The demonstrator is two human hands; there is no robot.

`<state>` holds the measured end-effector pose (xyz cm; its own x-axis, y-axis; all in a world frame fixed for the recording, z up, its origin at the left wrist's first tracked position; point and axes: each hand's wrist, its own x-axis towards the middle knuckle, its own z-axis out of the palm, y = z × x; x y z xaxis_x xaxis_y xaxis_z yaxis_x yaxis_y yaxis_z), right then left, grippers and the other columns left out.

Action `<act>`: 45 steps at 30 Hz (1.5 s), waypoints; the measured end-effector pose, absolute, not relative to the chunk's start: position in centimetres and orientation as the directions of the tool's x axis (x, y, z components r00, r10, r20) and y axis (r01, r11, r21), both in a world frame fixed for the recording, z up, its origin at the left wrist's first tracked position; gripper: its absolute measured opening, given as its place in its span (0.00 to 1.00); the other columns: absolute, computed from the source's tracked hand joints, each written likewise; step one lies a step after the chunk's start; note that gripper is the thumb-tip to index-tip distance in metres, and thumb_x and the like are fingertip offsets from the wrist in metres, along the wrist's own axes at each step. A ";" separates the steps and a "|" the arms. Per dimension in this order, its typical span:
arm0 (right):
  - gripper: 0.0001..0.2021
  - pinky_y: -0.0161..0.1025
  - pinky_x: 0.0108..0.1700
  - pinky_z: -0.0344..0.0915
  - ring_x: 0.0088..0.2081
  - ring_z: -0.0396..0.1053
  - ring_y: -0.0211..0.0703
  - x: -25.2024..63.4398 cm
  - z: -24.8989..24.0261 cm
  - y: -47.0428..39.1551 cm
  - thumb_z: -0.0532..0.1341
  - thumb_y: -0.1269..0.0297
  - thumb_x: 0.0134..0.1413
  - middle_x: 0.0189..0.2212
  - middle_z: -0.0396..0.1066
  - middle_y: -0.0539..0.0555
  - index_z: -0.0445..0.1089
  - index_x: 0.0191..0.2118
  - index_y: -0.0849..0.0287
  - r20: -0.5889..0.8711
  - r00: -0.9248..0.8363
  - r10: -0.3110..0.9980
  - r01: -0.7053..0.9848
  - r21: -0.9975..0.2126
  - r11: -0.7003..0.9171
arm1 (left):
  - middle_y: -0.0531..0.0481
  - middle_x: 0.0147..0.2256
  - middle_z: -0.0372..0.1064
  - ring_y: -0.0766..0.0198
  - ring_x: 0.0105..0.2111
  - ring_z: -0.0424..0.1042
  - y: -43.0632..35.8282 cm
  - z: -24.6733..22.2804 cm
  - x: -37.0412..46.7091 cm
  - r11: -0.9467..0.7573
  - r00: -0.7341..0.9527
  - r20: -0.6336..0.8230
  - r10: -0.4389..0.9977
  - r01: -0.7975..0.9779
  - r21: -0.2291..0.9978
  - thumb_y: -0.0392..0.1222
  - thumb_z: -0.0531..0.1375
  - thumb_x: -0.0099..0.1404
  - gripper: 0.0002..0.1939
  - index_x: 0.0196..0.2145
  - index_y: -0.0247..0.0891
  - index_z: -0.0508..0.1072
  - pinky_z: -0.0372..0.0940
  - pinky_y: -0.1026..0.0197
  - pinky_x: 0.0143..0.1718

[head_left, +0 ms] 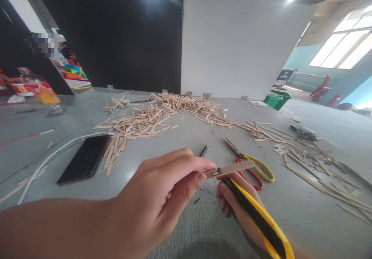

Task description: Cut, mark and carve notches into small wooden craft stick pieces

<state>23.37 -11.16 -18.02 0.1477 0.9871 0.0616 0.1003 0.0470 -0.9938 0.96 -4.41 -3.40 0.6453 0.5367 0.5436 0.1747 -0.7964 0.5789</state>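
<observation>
My left hand [171, 189] pinches one end of a wooden craft stick [236, 168] between thumb and fingers, above the table. Wrapped round a yellow and black utility knife [258, 216] is my right hand [240, 204], just below and right of the stick. The knife's tip meets the stick near a small dark notch close to my left fingertips; how deep the blade sits is hidden. Behind the stick lie scissors [241, 156] with one red and one yellow handle. A dark pen [204, 150] lies just beyond my left fingers, partly covered by them.
Piles of craft sticks [139, 121] spread across the grey table [174, 144], with scraps [322, 166] at right. A phone [84, 160] with a white cable [52, 152] lies left, near a drink bottle [48, 92]. Black [116, 38] and white panels [232, 45] stand behind.
</observation>
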 end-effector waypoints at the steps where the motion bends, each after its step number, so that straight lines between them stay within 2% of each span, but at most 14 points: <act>1: 0.11 0.30 0.23 0.67 0.23 0.68 0.35 23.4 -18.0 -11.2 0.59 0.50 0.71 0.27 0.70 0.47 0.67 0.45 0.52 0.066 0.142 0.988 0.100 -0.994 0.052 | 0.55 0.30 0.72 0.67 0.25 0.69 -4.4 -3.4 0.9 -0.793 0.646 0.538 0.542 0.180 0.582 0.36 0.54 0.77 0.10 0.46 0.43 0.76 0.64 0.64 0.27; 5: 0.11 0.29 0.24 0.67 0.24 0.67 0.34 23.4 -17.8 -11.2 0.59 0.50 0.71 0.29 0.70 0.47 0.67 0.47 0.51 0.074 0.130 0.989 0.083 -0.995 0.063 | 0.56 0.28 0.70 0.68 0.24 0.67 -4.5 -3.5 0.8 -0.758 0.645 0.485 0.591 0.239 0.607 0.40 0.54 0.77 0.08 0.42 0.45 0.73 0.61 0.65 0.24; 8: 0.11 0.29 0.24 0.67 0.24 0.68 0.34 23.3 -17.7 -11.2 0.59 0.50 0.71 0.28 0.70 0.47 0.67 0.47 0.51 0.062 0.143 0.988 0.091 -0.995 0.050 | 0.57 0.27 0.66 0.68 0.23 0.65 -4.5 -3.8 0.9 -0.668 0.618 0.410 0.671 0.263 0.696 0.44 0.51 0.79 0.08 0.40 0.45 0.68 0.60 0.66 0.22; 13: 0.11 0.29 0.24 0.66 0.24 0.67 0.35 23.3 -17.8 -11.3 0.60 0.49 0.71 0.27 0.70 0.47 0.67 0.46 0.51 0.055 0.142 0.988 0.090 -0.995 0.042 | 0.59 0.29 0.65 0.70 0.23 0.66 -4.7 -4.2 1.2 -0.361 0.574 0.295 0.764 0.002 0.932 0.47 0.49 0.80 0.08 0.39 0.47 0.55 0.64 0.70 0.21; 16: 0.11 0.30 0.24 0.67 0.24 0.68 0.36 23.3 -17.8 -11.2 0.60 0.50 0.70 0.27 0.70 0.47 0.68 0.47 0.51 0.055 0.143 0.988 0.104 -0.994 0.041 | 0.59 0.30 0.64 0.71 0.22 0.64 -4.8 -4.3 1.2 -0.247 0.621 0.245 0.745 -0.084 0.965 0.47 0.51 0.80 0.08 0.41 0.47 0.56 0.64 0.71 0.20; 20: 0.12 0.31 0.25 0.69 0.25 0.69 0.37 23.2 -17.7 -11.2 0.60 0.49 0.70 0.29 0.71 0.48 0.68 0.48 0.50 0.048 0.150 0.988 0.103 -0.994 0.033 | 0.60 0.29 0.60 0.73 0.20 0.57 -4.9 -4.7 1.5 -0.126 0.649 0.132 0.749 -0.056 0.990 0.51 0.52 0.79 0.07 0.44 0.48 0.59 0.59 0.71 0.20; 23: 0.12 0.30 0.25 0.68 0.24 0.68 0.36 23.1 -17.4 -11.1 0.60 0.49 0.70 0.27 0.71 0.47 0.68 0.46 0.50 0.053 0.159 0.986 0.121 -0.992 0.033 | 0.59 0.29 0.57 0.72 0.22 0.54 -4.2 -5.7 1.9 -0.161 0.666 0.089 0.741 0.047 0.986 0.52 0.50 0.80 0.09 0.45 0.46 0.62 0.54 0.69 0.22; 27: 0.12 0.28 0.21 0.63 0.20 0.66 0.34 23.0 -17.0 -11.5 0.59 0.48 0.70 0.23 0.70 0.46 0.68 0.43 0.52 0.106 0.190 0.976 0.120 -0.989 0.084 | 0.56 0.31 0.61 0.68 0.27 0.60 -2.4 -7.7 2.7 -0.401 0.660 0.152 0.736 0.244 0.883 0.47 0.47 0.80 0.10 0.48 0.42 0.64 0.58 0.64 0.29; 31: 0.12 0.28 0.18 0.61 0.17 0.66 0.33 23.0 -16.7 -12.0 0.58 0.50 0.72 0.25 0.73 0.48 0.66 0.44 0.53 0.136 0.067 0.988 0.114 -0.985 0.128 | 0.54 0.33 0.66 0.66 0.30 0.64 -1.2 -9.1 3.1 -0.511 0.770 0.086 0.632 0.331 0.793 0.40 0.48 0.79 0.09 0.50 0.42 0.66 0.60 0.61 0.35; 37: 0.09 0.28 0.17 0.57 0.15 0.61 0.32 23.1 -16.5 -12.2 0.61 0.55 0.70 0.19 0.64 0.42 0.66 0.40 0.53 0.155 -0.103 0.983 0.191 -0.966 0.173 | 0.54 0.35 0.68 0.66 0.34 0.67 -1.4 -8.5 3.4 -0.477 0.796 0.069 0.602 0.289 0.830 0.36 0.51 0.76 0.09 0.48 0.41 0.69 0.63 0.61 0.38; 40: 0.07 0.27 0.17 0.57 0.15 0.60 0.31 23.1 -16.6 -12.4 0.63 0.59 0.68 0.19 0.63 0.42 0.66 0.39 0.53 0.158 -0.163 0.974 0.221 -0.956 0.192 | 0.52 0.38 0.70 0.64 0.36 0.70 -1.5 -8.4 3.5 -0.448 0.807 0.055 0.588 0.268 0.853 0.36 0.54 0.74 0.08 0.48 0.41 0.70 0.65 0.59 0.41; 41: 0.07 0.27 0.17 0.57 0.15 0.60 0.31 23.0 -16.6 -12.4 0.63 0.59 0.68 0.19 0.63 0.42 0.66 0.39 0.53 0.162 -0.160 0.974 0.215 -0.957 0.195 | 0.51 0.39 0.72 0.64 0.37 0.71 -1.5 -8.5 3.5 -0.398 0.811 0.035 0.584 0.248 0.883 0.36 0.56 0.73 0.10 0.50 0.41 0.70 0.66 0.59 0.42; 44: 0.07 0.27 0.17 0.61 0.15 0.64 0.32 22.7 -16.7 -12.6 0.63 0.59 0.68 0.20 0.67 0.43 0.66 0.39 0.52 0.198 -0.057 0.978 0.190 -0.960 0.206 | 0.48 0.45 0.75 0.60 0.42 0.75 -1.3 -9.2 3.6 -0.160 0.832 -0.075 0.550 0.193 0.968 0.39 0.66 0.65 0.24 0.57 0.40 0.68 0.68 0.56 0.47; 45: 0.07 0.27 0.18 0.63 0.15 0.66 0.33 22.7 -16.8 -12.7 0.63 0.59 0.67 0.20 0.69 0.43 0.66 0.38 0.52 0.216 -0.008 0.976 0.196 -0.957 0.214 | 0.46 0.46 0.76 0.58 0.44 0.76 -1.2 -9.5 3.6 -0.112 0.850 -0.108 0.516 0.191 0.975 0.40 0.68 0.64 0.24 0.57 0.39 0.70 0.69 0.56 0.47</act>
<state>22.68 -12.65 -16.76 -0.0077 0.9763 0.2164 0.1961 0.2137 -0.9570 3.63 -1.23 -9.49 0.8501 0.5156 -0.1075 0.1914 -0.1122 0.9751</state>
